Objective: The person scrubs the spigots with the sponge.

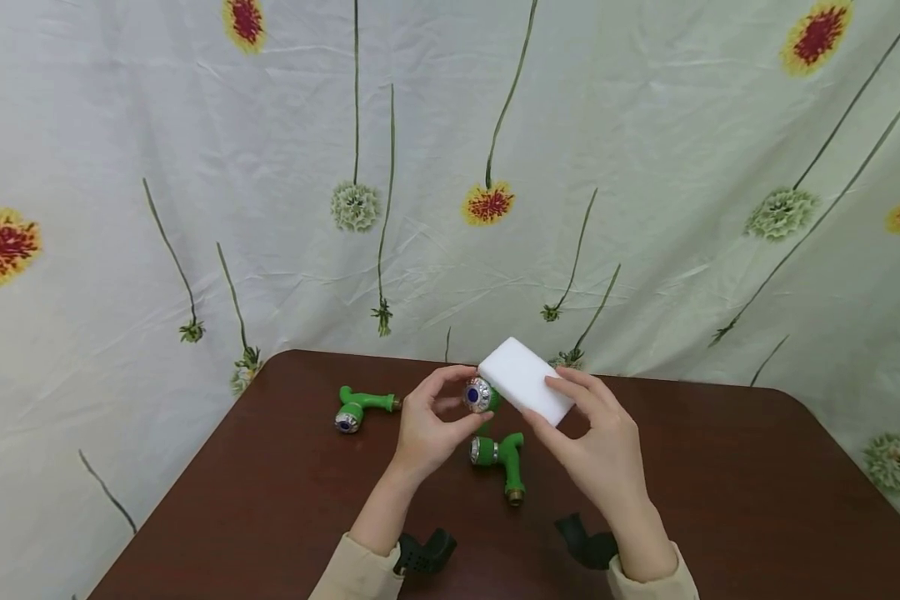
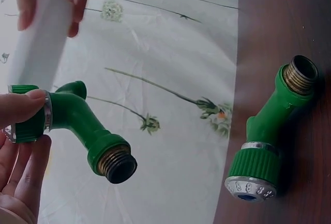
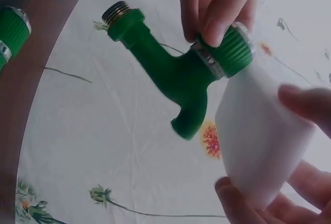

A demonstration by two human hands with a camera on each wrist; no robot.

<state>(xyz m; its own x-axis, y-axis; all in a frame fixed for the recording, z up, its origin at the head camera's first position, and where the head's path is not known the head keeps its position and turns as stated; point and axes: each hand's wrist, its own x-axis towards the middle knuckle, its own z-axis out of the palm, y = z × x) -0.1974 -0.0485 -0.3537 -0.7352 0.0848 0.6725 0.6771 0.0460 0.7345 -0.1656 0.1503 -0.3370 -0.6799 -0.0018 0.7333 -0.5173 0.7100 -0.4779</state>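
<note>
My left hand (image 1: 437, 421) pinches a green tap (image 3: 178, 76) by its ribbed knob, which has a silver cap with a blue centre. The tap is held up above the table, its brass threaded end (image 2: 118, 166) pointing away from the hand. In my right hand (image 1: 600, 433) is a white sponge block (image 1: 527, 379), gripped by its edges between thumb and fingers. One end of the sponge lies right at the tap's knob, as the right wrist view shows. Part of the tap is hidden behind the sponge in the head view.
Two more green taps lie on the dark brown table (image 1: 720, 483): one tap (image 1: 363, 408) to the left, another tap (image 1: 504, 458) below the hands. A flower-print cloth (image 1: 435, 125) hangs behind the table. Black wrist mounts (image 1: 588, 542) sit at both sleeves.
</note>
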